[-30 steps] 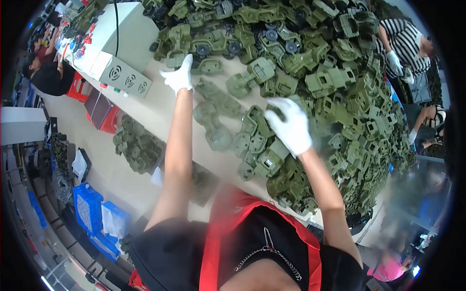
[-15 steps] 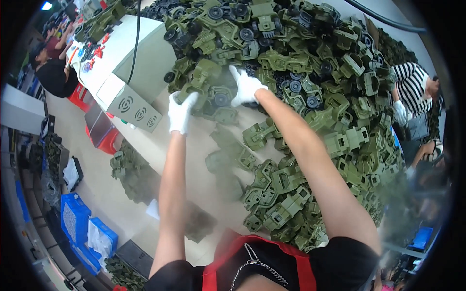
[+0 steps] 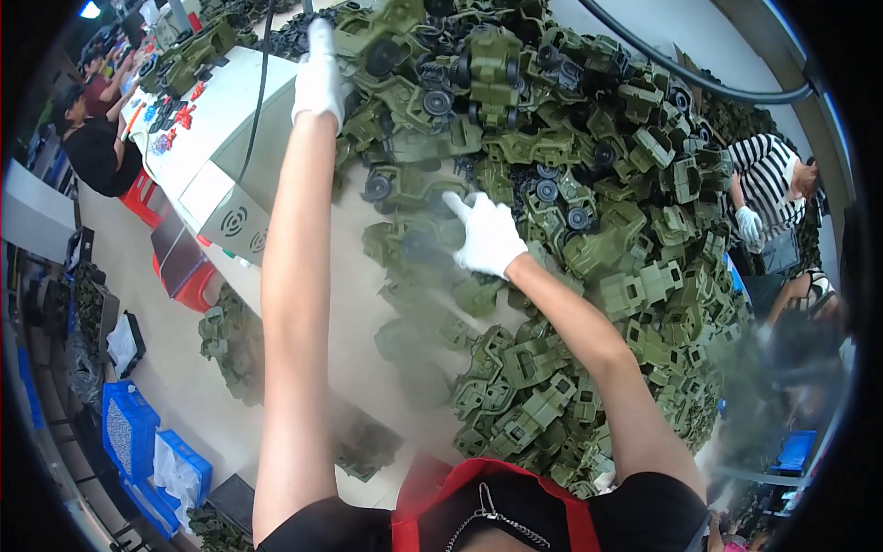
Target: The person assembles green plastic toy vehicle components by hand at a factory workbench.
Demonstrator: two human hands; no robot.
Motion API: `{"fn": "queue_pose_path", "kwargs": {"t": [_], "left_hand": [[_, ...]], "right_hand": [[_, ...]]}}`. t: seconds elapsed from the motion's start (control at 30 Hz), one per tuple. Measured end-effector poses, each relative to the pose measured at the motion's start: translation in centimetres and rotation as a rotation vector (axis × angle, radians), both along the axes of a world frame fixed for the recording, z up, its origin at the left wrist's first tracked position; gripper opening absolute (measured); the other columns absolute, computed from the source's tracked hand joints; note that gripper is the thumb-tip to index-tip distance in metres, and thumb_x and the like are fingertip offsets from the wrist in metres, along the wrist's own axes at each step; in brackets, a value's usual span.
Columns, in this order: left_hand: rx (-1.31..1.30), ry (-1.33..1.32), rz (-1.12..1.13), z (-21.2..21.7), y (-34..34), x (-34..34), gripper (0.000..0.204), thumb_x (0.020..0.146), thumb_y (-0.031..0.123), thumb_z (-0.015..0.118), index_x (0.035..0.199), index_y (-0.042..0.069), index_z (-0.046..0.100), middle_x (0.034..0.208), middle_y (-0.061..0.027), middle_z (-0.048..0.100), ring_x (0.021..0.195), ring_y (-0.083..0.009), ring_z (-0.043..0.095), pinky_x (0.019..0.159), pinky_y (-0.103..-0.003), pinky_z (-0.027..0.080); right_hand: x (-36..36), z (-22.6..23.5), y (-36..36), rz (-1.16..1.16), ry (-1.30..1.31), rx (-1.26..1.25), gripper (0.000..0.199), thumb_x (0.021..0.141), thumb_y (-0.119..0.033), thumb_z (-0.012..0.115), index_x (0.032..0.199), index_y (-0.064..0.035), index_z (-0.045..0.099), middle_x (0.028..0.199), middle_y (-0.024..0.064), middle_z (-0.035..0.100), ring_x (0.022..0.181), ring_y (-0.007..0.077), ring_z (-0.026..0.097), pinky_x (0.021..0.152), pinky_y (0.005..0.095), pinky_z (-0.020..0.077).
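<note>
My left hand (image 3: 319, 78), in a white glove, reaches far forward at the near-left side of the pile. Its fingers stretch upward beside a green toy military vehicle (image 3: 375, 39) with a dark wheel; part of the hand on the vehicle's side is hidden. My right hand (image 3: 489, 237), also gloved in white, hovers lower, palm down. Its fingers are apart and point left toward another green toy vehicle (image 3: 409, 187) with a black wheel. No object shows in its grip.
A big heap of green toy vehicle bodies (image 3: 635, 290) spreads ahead and right. At left stand a white table (image 3: 225, 97), a red stool (image 3: 184, 285) and blue crates (image 3: 129, 423). A black cable (image 3: 699, 87) crosses the top. A person in stripes (image 3: 768, 179) works at right.
My left hand has moved forward, away from me, to a vehicle higher on the pile. My right hand has come back toward me and slightly right, off the pile's edge.
</note>
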State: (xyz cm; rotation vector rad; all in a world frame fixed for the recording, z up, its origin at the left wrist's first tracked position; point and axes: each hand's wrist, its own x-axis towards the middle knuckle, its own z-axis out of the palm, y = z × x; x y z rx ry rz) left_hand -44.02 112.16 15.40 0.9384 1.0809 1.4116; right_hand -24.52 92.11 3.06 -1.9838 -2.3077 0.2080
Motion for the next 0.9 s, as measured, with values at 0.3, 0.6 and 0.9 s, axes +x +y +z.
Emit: {"fn": "queue_pose_path", "kwargs": {"t": [0.3, 0.6, 0.9], "left_hand": [[0.787, 1.624, -0.253, -5.1, -5.9, 10.7, 0.071, 0.069, 0.045, 0.075, 0.128, 0.011, 0.055, 0.133, -0.0195, 0.051, 0.126, -0.0392, 0.044, 0.101, -0.059, 0.036], [0.637, 1.789, -0.482, -6.8, -3.6, 8.5, 0.030, 0.076, 0.019, 0.058, 0.102, 0.007, 0.067, 0.100, -0.0175, 0.066, 0.091, -0.0318, 0.067, 0.079, -0.044, 0.052], [0.503, 1.322, -0.005, 4.1, 11.6, -0.8, 0.056, 0.074, 0.047, 0.068, 0.107, 0.001, 0.065, 0.100, -0.0213, 0.068, 0.095, -0.0376, 0.065, 0.083, -0.043, 0.050]], "right_hand": [[1.7, 5.5, 0.5, -0.053, 0.031, -0.080, 0.080, 0.065, -0.027, 0.074, 0.138, -0.0147, 0.044, 0.125, 0.0243, 0.047, 0.102, 0.0437, 0.055, 0.089, 0.0471, 0.0471], [6.3, 7.9, -5.2, -0.014, -0.133, -0.061, 0.086, 0.059, -0.025, 0.076, 0.138, -0.0153, 0.044, 0.121, 0.0198, 0.048, 0.105, 0.0385, 0.052, 0.094, 0.0468, 0.0423], [5.6, 14.3, 2.0, -0.134, 0.156, 0.520, 0.077, 0.064, -0.025, 0.074, 0.134, -0.0122, 0.046, 0.107, 0.0244, 0.051, 0.086, 0.0401, 0.058, 0.072, 0.0479, 0.0507]]}}
